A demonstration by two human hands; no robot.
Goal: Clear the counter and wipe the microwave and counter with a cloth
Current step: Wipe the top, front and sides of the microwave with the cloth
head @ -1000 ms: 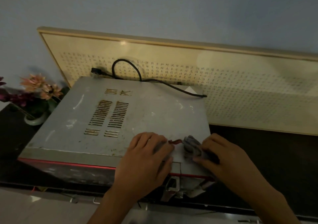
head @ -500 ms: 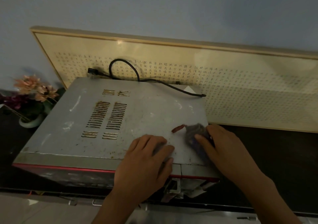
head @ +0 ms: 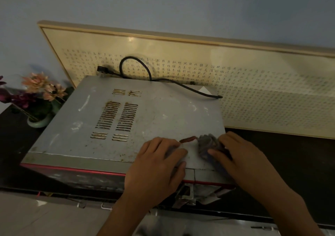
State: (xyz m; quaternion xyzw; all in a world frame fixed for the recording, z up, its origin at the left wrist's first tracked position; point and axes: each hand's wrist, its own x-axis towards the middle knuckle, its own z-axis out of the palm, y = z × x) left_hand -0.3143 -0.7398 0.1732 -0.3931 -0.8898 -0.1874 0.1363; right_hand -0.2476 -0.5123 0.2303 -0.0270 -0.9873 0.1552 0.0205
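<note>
Since the cloth [head: 206, 143] is bunched and limp, it is judged light and soft, best gripped as a wad from above so that pressure goes straight down. It lies on top of the microwave [head: 145, 112] at the near right corner, where it is held by the right hand [head: 241, 156], whose fingers and thumb are curled round it. The left hand [head: 155, 165] is laid almost flat on the top just beside it, pressing down. Something pale shows under its fingertips, but what it is cannot be told. A small reddish strip [head: 187, 139] lies between the two hands, touching the cloth. The microwave is judged heavy and stiff, its scuffed metal top slotted with vents where the cloth could snag. The top's right edge is close to the cloth, and the dark surface [head: 290, 154] lies lower beyond it. Open room for strokes is found leftward and toward the back, as far as the cord [head: 145, 72] looped at the rear edge. Flowers [head: 36, 94] stand near the left side.
</note>
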